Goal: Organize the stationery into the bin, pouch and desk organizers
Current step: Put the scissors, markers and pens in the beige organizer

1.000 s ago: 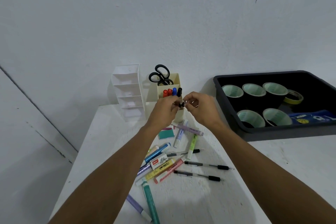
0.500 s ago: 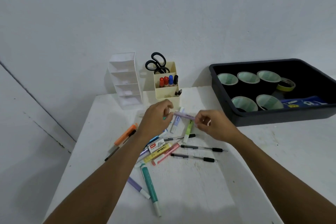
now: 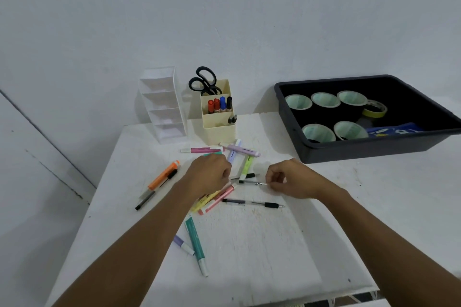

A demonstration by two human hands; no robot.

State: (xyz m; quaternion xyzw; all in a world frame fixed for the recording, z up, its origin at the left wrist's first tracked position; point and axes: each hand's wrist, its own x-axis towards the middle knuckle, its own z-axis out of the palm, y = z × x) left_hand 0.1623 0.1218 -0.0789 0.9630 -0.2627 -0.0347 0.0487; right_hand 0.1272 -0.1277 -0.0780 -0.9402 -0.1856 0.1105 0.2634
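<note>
Near us a green marker and a purple one lie on the white table. A little farther, a black pen lies flat between our arms. Our right hand pinches the tip of another thin pen. Our left hand is curled over the heap of markers; we cannot tell what it holds. Left of it lies an orange marker. Beyond our hands sit a purple marker and a pink one. At the back stand a cream holder with scissors, a white rack and a black bin full of tape rolls.
</note>
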